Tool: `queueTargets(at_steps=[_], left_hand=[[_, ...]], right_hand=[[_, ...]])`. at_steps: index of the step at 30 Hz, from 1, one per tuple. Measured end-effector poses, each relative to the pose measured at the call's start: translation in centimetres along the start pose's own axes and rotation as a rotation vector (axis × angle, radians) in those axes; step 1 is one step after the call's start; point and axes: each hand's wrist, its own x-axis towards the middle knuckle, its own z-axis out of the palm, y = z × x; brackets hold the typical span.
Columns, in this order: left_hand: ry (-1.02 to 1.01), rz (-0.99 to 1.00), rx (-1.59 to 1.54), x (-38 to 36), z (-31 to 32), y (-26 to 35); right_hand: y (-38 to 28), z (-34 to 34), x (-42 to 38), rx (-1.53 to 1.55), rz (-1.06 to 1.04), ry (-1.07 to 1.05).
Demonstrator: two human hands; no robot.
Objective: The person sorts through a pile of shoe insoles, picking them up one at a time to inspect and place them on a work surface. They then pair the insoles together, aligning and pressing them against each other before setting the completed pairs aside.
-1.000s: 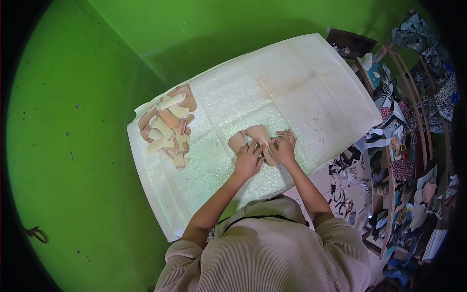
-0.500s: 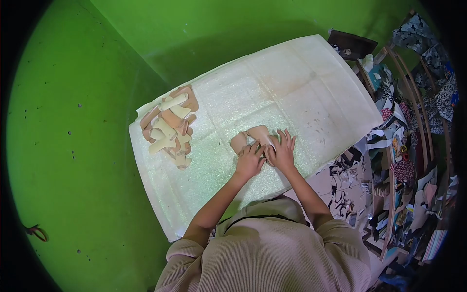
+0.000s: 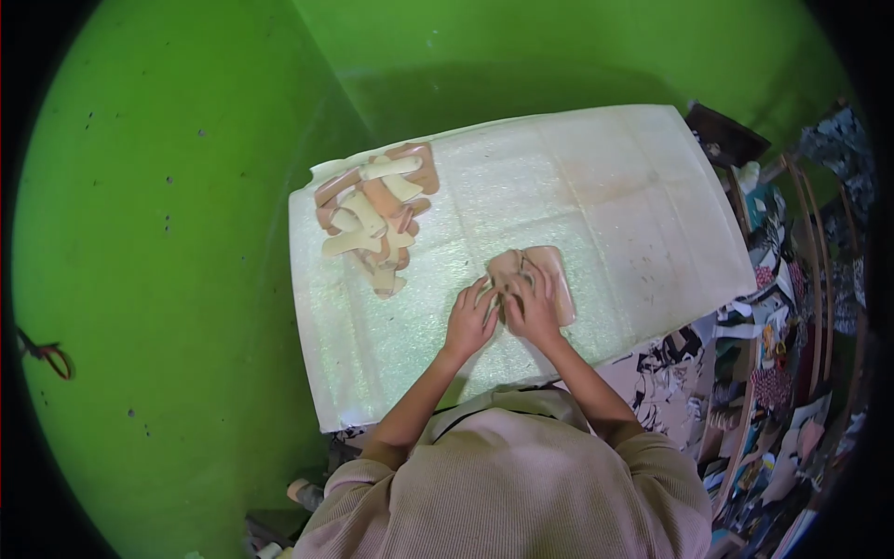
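A small tan, leather-like piece (image 3: 506, 264) lies on the covered table just beyond my fingertips, its near part hidden by them. Beside it on the right is a larger flat tan piece (image 3: 556, 284) with rounded corners. My right hand (image 3: 533, 310) rests palm down, fingers spread over the small piece and the left edge of the larger one. My left hand (image 3: 470, 321) is just left of it, fingers apart and slightly bent, the tips at the small piece's near left edge. What lies between the two hands is partly hidden.
White sheeting (image 3: 643, 205) covers the table. At its far left corner is a heap of tan and cream cut pieces (image 3: 372, 219). Green walls (image 3: 233, 233) stand behind and left. On the right are a cluttered rack (image 3: 773, 373) and scraps on the floor (image 3: 666, 373).
The view has shifted, so the table sits further right. The larger tan piece now lies flatter to the right of my right hand, and my right fingers have moved onto the smaller piece.
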Motion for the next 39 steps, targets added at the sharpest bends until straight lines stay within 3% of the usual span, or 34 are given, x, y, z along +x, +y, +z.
queueTargets(at_steps=[9,13,20,29,39], left_hand=[[0.259,-0.347,0.082,-6.2,-3.8,-6.6],[0.38,-0.399,0.116,-6.3,-5.0,-9.5],[0.406,-0.487,0.141,-3.8,-6.0,-14.2],[0.152,-0.399,0.304,-0.5,-7.1,-17.1],[-0.04,-0.005,0.614,-0.6,-8.1,-20.2]], right_hand=[[-5.8,6.2,0.6,0.11,-0.191,-0.292],[-6.9,8.5,1.0,0.117,-0.23,-0.357],[-7.8,10.0,1.3,0.06,-0.26,-0.443],[-7.9,9.3,1.8,0.043,-0.24,-0.531],[-6.9,9.9,3.0,0.122,-0.28,-0.48]])
